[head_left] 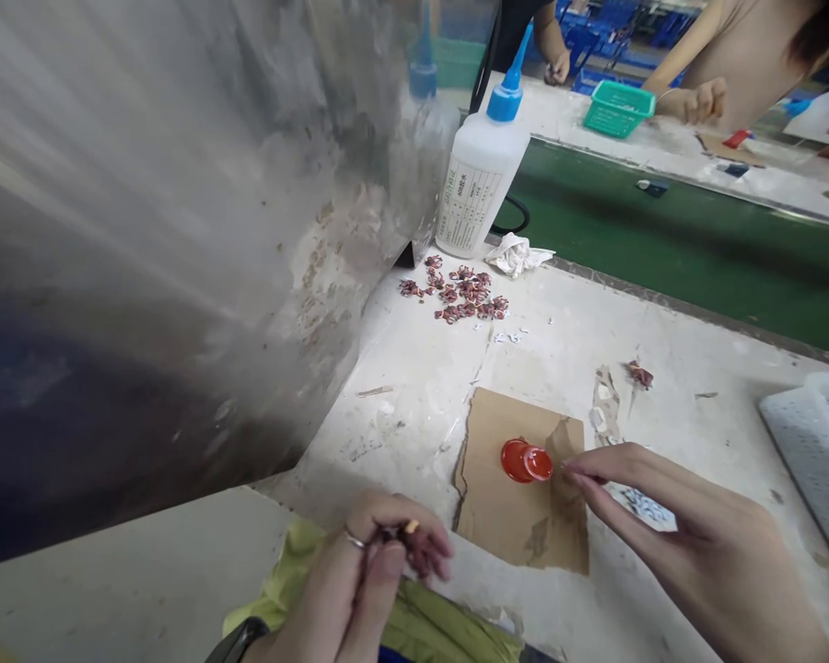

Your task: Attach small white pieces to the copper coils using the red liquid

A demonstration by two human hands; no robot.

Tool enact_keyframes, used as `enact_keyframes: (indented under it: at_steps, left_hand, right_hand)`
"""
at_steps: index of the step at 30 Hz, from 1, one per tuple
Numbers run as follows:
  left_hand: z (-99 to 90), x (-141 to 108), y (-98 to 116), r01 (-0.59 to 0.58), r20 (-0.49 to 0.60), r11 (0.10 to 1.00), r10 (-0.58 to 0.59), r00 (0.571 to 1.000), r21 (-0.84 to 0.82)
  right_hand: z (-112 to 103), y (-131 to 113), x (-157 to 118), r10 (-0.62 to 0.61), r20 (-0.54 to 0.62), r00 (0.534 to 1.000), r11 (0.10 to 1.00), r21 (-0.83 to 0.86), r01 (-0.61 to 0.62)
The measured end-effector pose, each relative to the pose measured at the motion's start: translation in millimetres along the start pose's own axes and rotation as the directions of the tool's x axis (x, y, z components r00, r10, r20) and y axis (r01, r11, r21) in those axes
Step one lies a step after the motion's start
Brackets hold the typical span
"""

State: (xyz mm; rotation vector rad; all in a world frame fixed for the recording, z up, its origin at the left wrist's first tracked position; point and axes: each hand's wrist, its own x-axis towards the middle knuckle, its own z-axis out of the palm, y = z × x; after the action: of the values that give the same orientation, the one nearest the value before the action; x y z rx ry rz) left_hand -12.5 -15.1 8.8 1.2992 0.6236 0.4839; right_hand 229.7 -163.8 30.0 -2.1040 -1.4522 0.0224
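My left hand (359, 575), a ring on one finger, pinches a small reddish-brown piece (418, 550) near the bench's front edge. My right hand (691, 534) reaches in from the lower right, its fingertips just short of a red plastic cap (526, 460). That cap lies on its side on a torn cardboard sheet (518, 488). My right hand holds nothing. Farther back, a heap of small red-and-white pieces (456, 295) lies on the white-stained workbench (414, 433).
A white glue bottle (482, 161) with a blue nozzle stands by crumpled tissue (517, 255). A large clear plastic sheet (180, 230) fills the left. A perforated white tray (815, 451) sits at right. Beyond a green conveyor belt (677, 230), a co-worker's hand (705, 101) rests near a green basket (618, 109).
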Motion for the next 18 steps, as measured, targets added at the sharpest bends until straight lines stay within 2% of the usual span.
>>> enact_keyframes:
  at_steps: [2, 3, 5, 8, 13, 18]
  left_hand:
    - [1.8, 12, -4, -0.141, 0.123, 0.983, 0.126, 0.984, 0.115]
    - [0.5, 17, -7, -0.203, 0.151, 0.963, 0.177, 0.973, 0.178]
    - [-2.9, 25, -11, -0.309, 0.146, 0.908, 0.278, 0.949, 0.283]
    - [-3.8, 31, -13, -0.419, 0.108, 0.836, 0.409, 0.906, 0.354]
    - [0.0, 34, -12, -0.475, 0.147, 0.77, 0.459, 0.876, 0.427]
    - [1.7, 38, -9, -0.456, 0.148, 0.776, 0.438, 0.887, 0.435]
  right_hand:
    - [0, 3, -2, -0.036, 0.013, 0.999, 0.998, -0.054, 0.037]
    - [-1, 5, -4, -0.051, 0.02, 0.999, 0.996, -0.073, 0.052]
    - [-2, 8, -9, -0.055, 0.037, 0.998, 0.994, -0.094, 0.058]
    - [-4, 12, -15, -0.029, 0.057, 0.998, 0.996, -0.083, 0.034]
    - [-2, 10, -16, -0.006, 0.086, 0.996, 0.998, -0.064, 0.012]
    - [4, 1, -9, -0.036, 0.041, 0.999, 0.998, -0.044, 0.038]
